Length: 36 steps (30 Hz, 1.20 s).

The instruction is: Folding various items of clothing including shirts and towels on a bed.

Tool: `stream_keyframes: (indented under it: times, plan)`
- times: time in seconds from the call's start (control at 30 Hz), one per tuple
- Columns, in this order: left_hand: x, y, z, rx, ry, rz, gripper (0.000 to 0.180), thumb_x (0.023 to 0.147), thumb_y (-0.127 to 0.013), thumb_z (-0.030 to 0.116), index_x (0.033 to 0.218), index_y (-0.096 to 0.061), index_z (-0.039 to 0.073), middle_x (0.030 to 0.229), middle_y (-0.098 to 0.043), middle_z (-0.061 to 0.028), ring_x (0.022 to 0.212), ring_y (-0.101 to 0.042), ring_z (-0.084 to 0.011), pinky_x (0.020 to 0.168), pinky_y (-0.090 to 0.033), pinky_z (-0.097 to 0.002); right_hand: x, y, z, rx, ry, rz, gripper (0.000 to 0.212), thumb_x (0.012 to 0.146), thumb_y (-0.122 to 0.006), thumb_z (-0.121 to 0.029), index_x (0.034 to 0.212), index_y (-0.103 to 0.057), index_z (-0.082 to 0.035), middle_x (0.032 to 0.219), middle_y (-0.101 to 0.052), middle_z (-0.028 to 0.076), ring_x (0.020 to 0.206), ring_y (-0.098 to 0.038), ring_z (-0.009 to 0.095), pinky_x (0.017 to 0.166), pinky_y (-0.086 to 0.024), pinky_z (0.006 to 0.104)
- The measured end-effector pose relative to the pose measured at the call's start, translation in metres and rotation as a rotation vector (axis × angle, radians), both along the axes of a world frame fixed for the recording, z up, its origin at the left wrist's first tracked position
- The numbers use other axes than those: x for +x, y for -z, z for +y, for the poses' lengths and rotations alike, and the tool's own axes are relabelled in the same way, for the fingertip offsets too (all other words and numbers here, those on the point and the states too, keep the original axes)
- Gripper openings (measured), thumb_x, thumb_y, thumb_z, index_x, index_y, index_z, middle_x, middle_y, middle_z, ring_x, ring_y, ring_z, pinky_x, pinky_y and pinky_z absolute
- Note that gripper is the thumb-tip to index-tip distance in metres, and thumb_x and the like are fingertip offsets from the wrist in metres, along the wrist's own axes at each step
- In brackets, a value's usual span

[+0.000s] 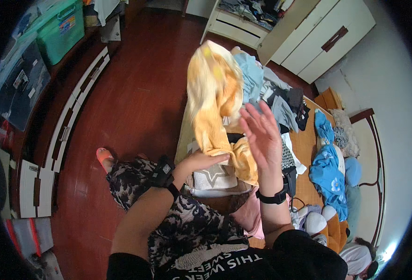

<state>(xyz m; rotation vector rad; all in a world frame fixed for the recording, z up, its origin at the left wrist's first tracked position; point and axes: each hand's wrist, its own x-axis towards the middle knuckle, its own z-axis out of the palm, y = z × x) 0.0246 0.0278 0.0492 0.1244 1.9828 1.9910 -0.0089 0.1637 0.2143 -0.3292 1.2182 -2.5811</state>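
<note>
A yellow and white patterned cloth (215,93), fluffy-looking and partly blurred, rises over the bed's edge and hangs down in front of me. Its kind I cannot make out. My left hand (201,161) is closed on its lower part, fingers pointing right along the fabric. My right hand (264,135) is raised just right of the cloth, fingers stretched out and apart, holding nothing. Below the cloth lies a folded white and beige piece with a star outline (215,178), near my lap. A pink cloth (249,214) sits under my right forearm.
Heaped clothes (280,100) spread over the bed's far part. A blue flowered cloth (329,177) and pillows lie by the headboard (369,163). A wardrobe (318,39) stands beyond, one door open. Left are low drawers (75,107) and a green bin (61,35).
</note>
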Motion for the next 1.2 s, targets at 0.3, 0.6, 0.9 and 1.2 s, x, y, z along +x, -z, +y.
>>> stream_keyframes:
  times: [0.3, 0.6, 0.9, 1.2]
  plan:
    - [-0.011, -0.004, -0.011, 0.189, 0.066, -0.061, 0.040, 0.084, -0.062, 0.007, 0.122, -0.052, 0.002, 0.118, -0.058, -0.0047, 0.107, -0.053, -0.0153, 0.091, -0.043, -0.0298, -0.016, 0.106, 0.044, 0.854, -0.036, 0.042, 0.023, 0.086, -0.061, -0.007, 0.108, -0.061, 0.001, 0.096, -0.064, 0.005, 0.091, -0.058, 0.010, 0.081, -0.045, 0.0218]
    - [-0.010, 0.004, -0.003, 0.206, -0.092, 0.219, 0.049, 0.078, -0.067, 0.006, 0.124, -0.050, 0.004, 0.120, -0.057, -0.0076, 0.106, -0.055, -0.0178, 0.091, -0.043, -0.0307, -0.007, 0.096, 0.036, 0.766, -0.407, 0.252, 0.067, 0.085, -0.064, -0.012, 0.140, -0.026, -0.004, 0.126, -0.048, 0.009, 0.112, -0.048, 0.015, 0.092, -0.041, 0.0276]
    - [-0.016, -0.026, 0.004, 0.188, -0.203, 0.047, 0.045, 0.084, -0.061, 0.023, 0.123, -0.046, 0.005, 0.111, -0.059, -0.0107, 0.100, -0.058, -0.0195, 0.083, -0.047, -0.0328, -0.002, 0.108, 0.049, 1.017, 0.025, 0.450, 0.024, 0.081, -0.063, -0.012, 0.101, -0.061, 0.000, 0.086, -0.066, 0.009, 0.084, -0.062, 0.016, 0.074, -0.047, 0.0270]
    - [-0.011, -0.018, 0.028, 0.311, -0.040, 0.136, 0.060, 0.082, -0.051, -0.005, 0.137, -0.029, 0.004, 0.129, -0.046, -0.0082, 0.113, -0.049, -0.0162, 0.095, -0.041, -0.0301, 0.013, 0.084, 0.060, 1.538, 0.163, 0.669, 0.035, 0.078, -0.066, -0.025, 0.101, -0.057, -0.001, 0.072, -0.061, 0.020, 0.065, -0.060, 0.036, 0.060, -0.047, 0.0410]
